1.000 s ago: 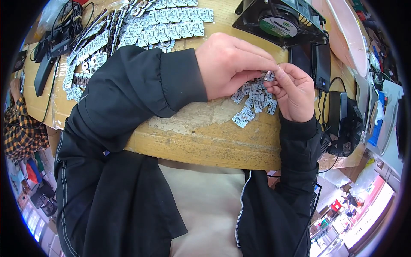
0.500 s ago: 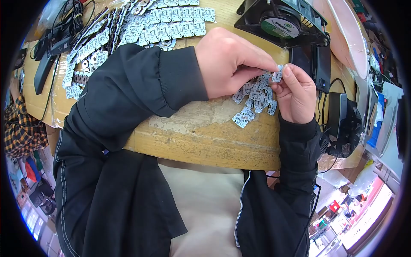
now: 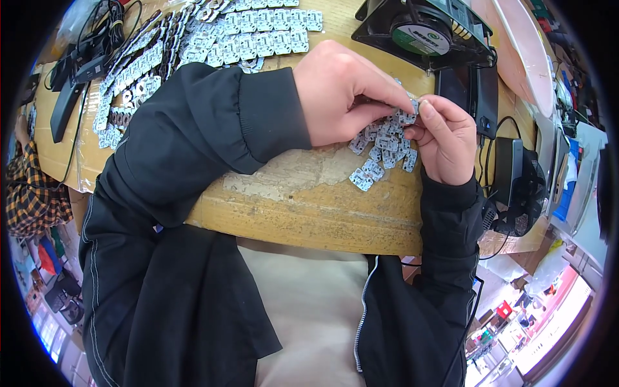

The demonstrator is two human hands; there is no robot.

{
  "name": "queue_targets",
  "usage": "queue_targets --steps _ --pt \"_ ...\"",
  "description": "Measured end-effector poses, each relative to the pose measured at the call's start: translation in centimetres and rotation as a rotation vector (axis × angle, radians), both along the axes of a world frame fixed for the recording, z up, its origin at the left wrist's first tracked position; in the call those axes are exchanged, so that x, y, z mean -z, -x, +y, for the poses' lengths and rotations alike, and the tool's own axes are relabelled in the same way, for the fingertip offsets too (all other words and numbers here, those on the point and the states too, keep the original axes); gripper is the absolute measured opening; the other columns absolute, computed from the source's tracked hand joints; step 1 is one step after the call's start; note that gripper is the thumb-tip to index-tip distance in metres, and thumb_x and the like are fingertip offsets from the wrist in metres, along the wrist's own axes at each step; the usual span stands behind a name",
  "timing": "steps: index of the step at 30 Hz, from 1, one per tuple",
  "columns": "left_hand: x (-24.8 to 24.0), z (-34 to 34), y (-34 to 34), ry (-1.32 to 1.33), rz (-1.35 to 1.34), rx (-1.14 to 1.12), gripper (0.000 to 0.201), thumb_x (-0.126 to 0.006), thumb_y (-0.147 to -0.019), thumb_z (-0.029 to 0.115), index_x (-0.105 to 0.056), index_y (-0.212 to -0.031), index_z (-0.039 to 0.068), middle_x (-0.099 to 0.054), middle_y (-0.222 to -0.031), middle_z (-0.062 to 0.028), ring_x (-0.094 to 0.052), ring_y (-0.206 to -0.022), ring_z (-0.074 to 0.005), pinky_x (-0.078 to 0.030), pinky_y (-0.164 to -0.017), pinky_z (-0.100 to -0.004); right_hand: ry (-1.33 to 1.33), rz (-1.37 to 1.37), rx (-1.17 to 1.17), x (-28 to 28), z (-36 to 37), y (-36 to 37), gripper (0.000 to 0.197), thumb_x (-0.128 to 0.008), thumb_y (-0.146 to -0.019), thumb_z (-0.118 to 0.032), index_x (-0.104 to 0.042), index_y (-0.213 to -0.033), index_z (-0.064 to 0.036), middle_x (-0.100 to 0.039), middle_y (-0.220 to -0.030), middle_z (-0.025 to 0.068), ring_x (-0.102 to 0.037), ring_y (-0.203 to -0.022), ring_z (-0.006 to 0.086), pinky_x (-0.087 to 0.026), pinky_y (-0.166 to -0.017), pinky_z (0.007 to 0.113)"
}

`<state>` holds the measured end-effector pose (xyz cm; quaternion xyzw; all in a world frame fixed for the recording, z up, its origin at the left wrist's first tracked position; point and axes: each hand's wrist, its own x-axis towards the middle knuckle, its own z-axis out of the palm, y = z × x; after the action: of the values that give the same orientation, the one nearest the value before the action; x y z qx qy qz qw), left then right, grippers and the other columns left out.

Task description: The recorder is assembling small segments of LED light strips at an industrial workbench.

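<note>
One small silver-white board [image 3: 409, 117] at both hands' fingertips | right hand [image 3: 449, 138]: thumb and forefinger pinched on its edge | left hand [image 3: 342, 93]: forefinger against it, full grip can't tell | loose board pile [image 3: 387, 143] just beside, on worn table [image 3: 290, 216] | board rows [image 3: 264, 35] farther off, upper left | black-framed fan [image 3: 419, 39] upper right

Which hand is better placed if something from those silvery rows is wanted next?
Probably the left hand: it is nearer the silvery rows, while the right hand is farther off, beyond the left. Both, though, are at a small silvery piece now.
</note>
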<state>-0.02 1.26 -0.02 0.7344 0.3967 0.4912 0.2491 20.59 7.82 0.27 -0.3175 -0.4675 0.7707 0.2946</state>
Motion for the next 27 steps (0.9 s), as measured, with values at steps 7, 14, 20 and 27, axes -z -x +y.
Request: queue_targets --steps 7,14,20,27 --pt "-0.2 -0.1 0.0 0.032 0.038 0.002 0.02 -0.062 -0.074 -0.007 -0.068 -0.091 0.001 -0.068 -0.083 -0.015 -0.068 -0.075 -0.0239 -0.054 -0.067 -0.0278 -0.169 -0.157 -0.038 0.1 0.1 -0.4 0.015 -0.056 -0.087 0.001 -0.059 -0.1 0.0069 -0.065 -0.086 0.0137 -0.064 -0.069 0.0176 -0.054 -0.062 0.026" --pt "-0.1 -0.2 -0.1 0.187 -0.117 0.101 0.024 -0.061 -0.074 -0.009 -0.068 -0.095 0.0 -0.068 -0.083 -0.0149 -0.068 -0.074 -0.0209 -0.054 -0.067 -0.0257 -0.051 -0.003 0.023 0.4 0.3 -0.6 0.015 -0.055 -0.088 -0.001 -0.06 -0.1 0.0055 -0.065 -0.085 0.0143 -0.064 -0.071 0.0175 -0.053 -0.067 0.027" --pt "-1.0 -0.4 0.2 0.368 -0.019 0.12 0.023 -0.06 -0.076 -0.008 -0.067 -0.097 -0.001 -0.068 -0.085 -0.0148 -0.067 -0.073 -0.019 -0.054 -0.068 -0.0258 -0.079 -0.075 -0.029 0.1 0.6 -0.7 0.014 -0.055 -0.088 -0.003 -0.059 -0.099 0.0048 -0.065 -0.082 0.0127 -0.063 -0.07 0.0166 -0.052 -0.066 0.026" --pt "-0.3 -0.3 0.0 0.294 -0.086 0.143 0.023 -0.059 -0.077 -0.008 -0.066 -0.098 -0.001 -0.068 -0.084 -0.0148 -0.067 -0.073 -0.0189 -0.054 -0.067 -0.0263 -0.109 -0.097 -0.033 0.2 0.5 -0.5 0.014 -0.056 -0.088 -0.003 -0.06 -0.098 0.0048 -0.065 -0.082 0.0118 -0.062 -0.069 0.0157 -0.051 -0.065 0.025"
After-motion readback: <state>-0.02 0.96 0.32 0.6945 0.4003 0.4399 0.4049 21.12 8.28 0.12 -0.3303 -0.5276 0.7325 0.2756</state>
